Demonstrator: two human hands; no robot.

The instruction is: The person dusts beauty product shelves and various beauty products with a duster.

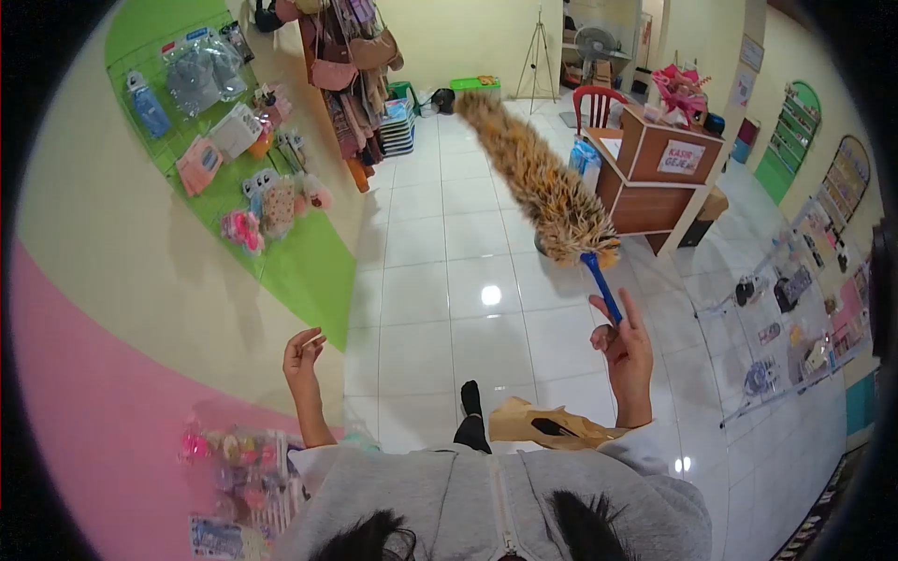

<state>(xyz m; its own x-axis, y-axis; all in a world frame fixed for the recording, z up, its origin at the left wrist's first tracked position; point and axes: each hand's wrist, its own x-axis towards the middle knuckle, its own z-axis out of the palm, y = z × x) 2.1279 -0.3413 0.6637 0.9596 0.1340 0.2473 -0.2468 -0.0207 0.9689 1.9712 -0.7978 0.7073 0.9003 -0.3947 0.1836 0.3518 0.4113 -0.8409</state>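
Observation:
A brown feather duster (543,182) with a blue handle slants up and to the left over the tiled floor. Its handle end lies at the fingers of my right hand (627,351), where some fingers stretch out and the thumb side bends in around the handle. My left hand (304,353) is raised near the pink and green wall, fingers loosely curled and apart, with nothing in it. Below my right wrist a brown paper bag (552,425) with a dark mark is partly covered by my sleeve.
Goods hang on a wire rack (178,103) at the left and bags on the wall beyond. A wooden counter (655,178) and red chair (597,96) stand at back right, a tripod (537,56) behind. A display rack (795,318) is at right.

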